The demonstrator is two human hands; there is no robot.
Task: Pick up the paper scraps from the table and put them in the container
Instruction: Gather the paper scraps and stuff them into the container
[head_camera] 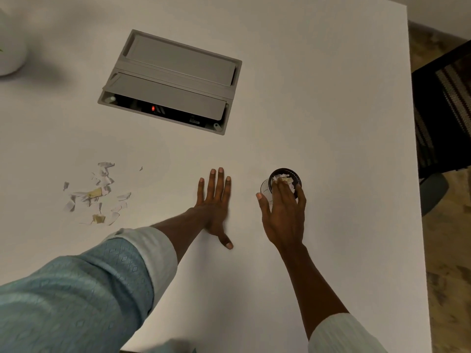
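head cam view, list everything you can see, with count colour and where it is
table: one, white, fills most of the view
cable hatch: one, grey, set into the table at the far middle, near flap partly open
paper scraps: a loose scatter, too many to count, white with a few yellowish, on the table at the left
container: one, small, clear with a dark rim, on the table at the right, with scraps inside
pot: one, white, far left corner, mostly cut off
chair: one, black, beyond the table's right edge
floor: brown, at the right
left hand: flat on the table, fingers spread, light blue sleeve
right hand: over the container, fingertips at its mouth on scraps
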